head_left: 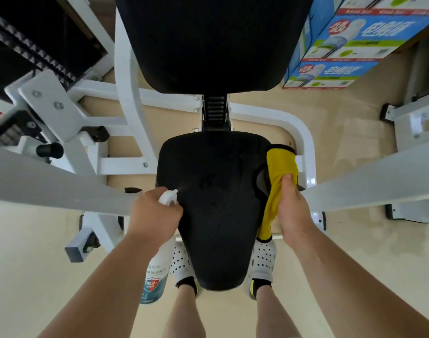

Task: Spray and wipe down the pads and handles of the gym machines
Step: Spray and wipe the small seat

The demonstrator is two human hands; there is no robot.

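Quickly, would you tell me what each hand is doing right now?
Left hand: grips the spray bottle.
Right hand: holds the yellow cloth at the seat pad.

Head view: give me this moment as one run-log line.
step: spray seat pad | left hand: grips spray bottle, nozzle toward pad | right hand: holds yellow cloth at pad's right edge

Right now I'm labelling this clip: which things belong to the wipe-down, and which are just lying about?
In use: spray bottle in left hand, yellow cloth in right hand, seat pad, back pad.
Lying about: stacked printed boxes, neighbouring white frame.
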